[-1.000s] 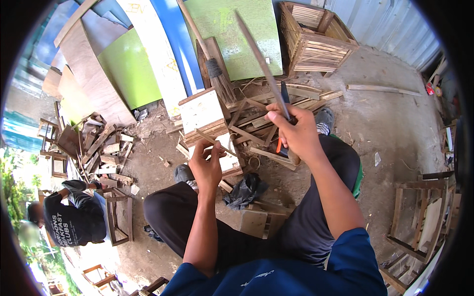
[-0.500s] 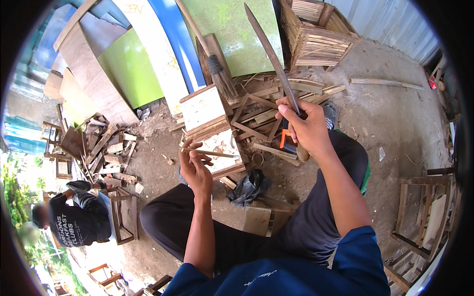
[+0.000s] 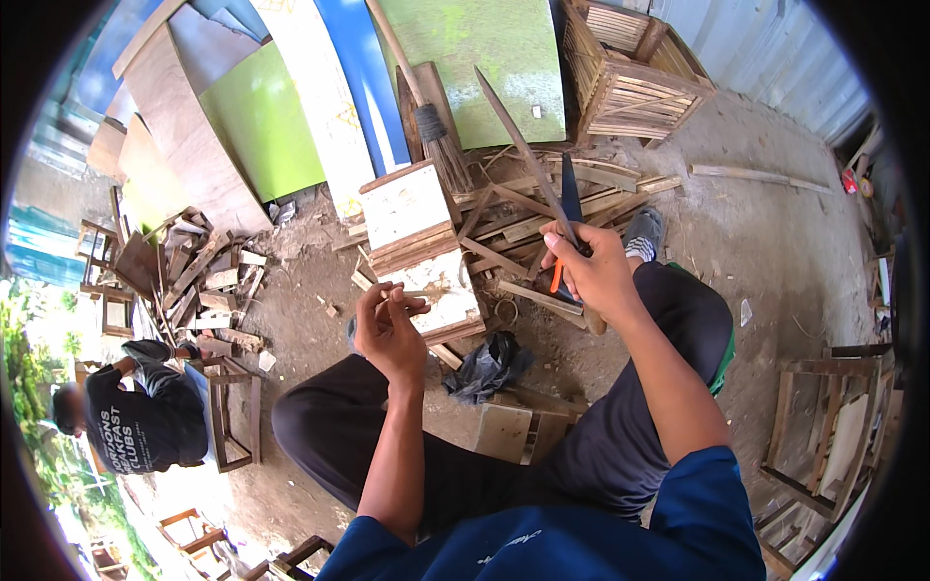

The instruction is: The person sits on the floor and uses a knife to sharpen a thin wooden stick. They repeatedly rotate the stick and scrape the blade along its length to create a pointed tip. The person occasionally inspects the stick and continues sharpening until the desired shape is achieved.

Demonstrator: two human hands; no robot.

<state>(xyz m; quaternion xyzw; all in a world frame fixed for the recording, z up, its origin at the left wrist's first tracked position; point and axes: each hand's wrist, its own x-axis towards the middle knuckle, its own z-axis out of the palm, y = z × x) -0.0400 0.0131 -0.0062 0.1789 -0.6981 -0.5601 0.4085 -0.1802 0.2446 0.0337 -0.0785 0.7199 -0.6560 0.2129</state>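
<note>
My right hand (image 3: 593,276) is closed round the wooden handle of a machete (image 3: 518,137), its long dark blade slanting up and away to the left. In my left hand (image 3: 391,334) a thin wooden stick (image 3: 417,293) is pinched between the fingertips, seen almost end-on. Below the stick lies a low wooden block stand (image 3: 448,318) with pale white faces, between my knees and the boards. A saw (image 3: 571,189) with a dark blade and an orange handle rests just beyond my right hand, partly hidden by it.
Scrap wood strips (image 3: 513,257) lie beyond the stand, beside a broom (image 3: 436,136). A black plastic bag (image 3: 489,366) sits near my legs. A slatted crate (image 3: 644,97) stands far right. Another person (image 3: 145,416) sits at left, near a scrap pile (image 3: 199,281).
The machete's tip has dropped, and my right hand has come slightly lower. My left hand has turned the stick, which now looks much shorter. The whole view has shifted a little.
</note>
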